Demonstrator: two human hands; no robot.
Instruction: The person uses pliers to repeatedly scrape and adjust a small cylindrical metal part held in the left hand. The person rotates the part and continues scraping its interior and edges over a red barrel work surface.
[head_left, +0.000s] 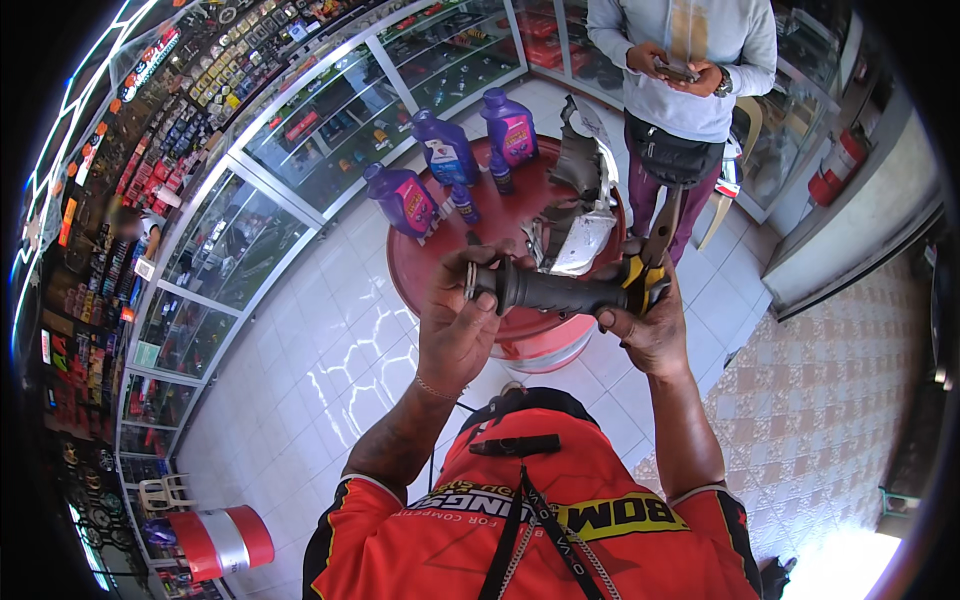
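A black ribbed rubber handlebar grip (565, 293) lies level across both my hands, above the near side of a round red drum-like table (412, 262). My left hand (452, 325) is closed round its flanged left end, thumb in front. My right hand (652, 330) pinches the other end with the thumb. Also in the right hand is a pair of pliers (661, 232) with yellow and black handles, its jaws pointing up and away. The handles lie against the grip's right end; the palm hides part of them.
Large purple bottles (443, 146) and small purple bottles (463, 204) stand on the table's left and far side. Bent silver and grey metal parts (583, 238) lie at its right. A person (695, 75) stands beyond, holding a phone. Glass display cases (235, 230) curve along the left.
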